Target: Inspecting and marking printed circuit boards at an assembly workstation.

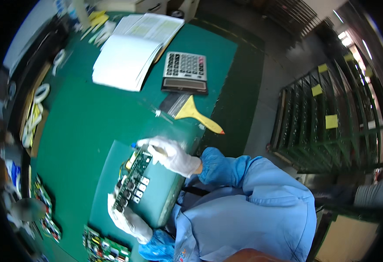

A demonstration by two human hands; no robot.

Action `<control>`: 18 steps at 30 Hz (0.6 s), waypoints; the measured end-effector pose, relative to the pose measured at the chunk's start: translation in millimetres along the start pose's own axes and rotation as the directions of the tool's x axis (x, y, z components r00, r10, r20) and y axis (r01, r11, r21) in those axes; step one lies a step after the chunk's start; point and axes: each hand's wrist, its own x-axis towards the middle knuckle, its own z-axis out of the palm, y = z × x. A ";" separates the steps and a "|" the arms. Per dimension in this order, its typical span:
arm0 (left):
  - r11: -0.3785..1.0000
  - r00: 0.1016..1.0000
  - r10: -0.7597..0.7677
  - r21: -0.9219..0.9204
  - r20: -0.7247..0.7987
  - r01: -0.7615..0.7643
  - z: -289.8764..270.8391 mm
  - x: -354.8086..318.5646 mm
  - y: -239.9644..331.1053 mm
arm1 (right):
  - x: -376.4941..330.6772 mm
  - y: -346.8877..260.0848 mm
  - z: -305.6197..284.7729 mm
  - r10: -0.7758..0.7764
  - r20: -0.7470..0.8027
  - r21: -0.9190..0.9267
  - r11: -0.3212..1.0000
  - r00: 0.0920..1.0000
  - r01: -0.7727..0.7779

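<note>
A green circuit board (135, 177) is held tilted over a pale green mat (150, 214), one end in each hand. Its face carries dark round parts, white square parts and a blue part at the upper end. My left hand (128, 222), white-gloved, grips the lower end, the fingers partly behind the board. At the upper end my right hand (169, 155), also gloved, is closed on the board's edge with the thumb in front. Another populated circuit board (106, 249) lies on the green table by my left hand.
A yellow-handled brush (193, 113) lies beyond my right hand, below a calculator (185, 72). Paper sheets (126, 56) spread at the far side. More circuit boards (47, 214) and tape rolls (42, 93) line the left edge. Green racks (318, 126) stand at right.
</note>
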 end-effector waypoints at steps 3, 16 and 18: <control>0.984 1.000 0.003 -0.179 0.028 0.002 10.0 5.2 1.4 | -0.6 10.4 -6.6 -0.233 -0.015 -0.090 0.969 0.972 0.231; 0.978 0.999 0.044 -0.205 0.027 -0.037 12.4 8.6 5.1 | -2.5 0.5 0.9 -0.075 -0.037 -0.007 0.997 0.997 0.074; 0.959 0.999 -0.015 -0.283 0.048 0.028 16.0 10.8 12.8 | -4.3 15.6 -0.2 -0.036 -0.014 0.197 0.980 0.999 0.039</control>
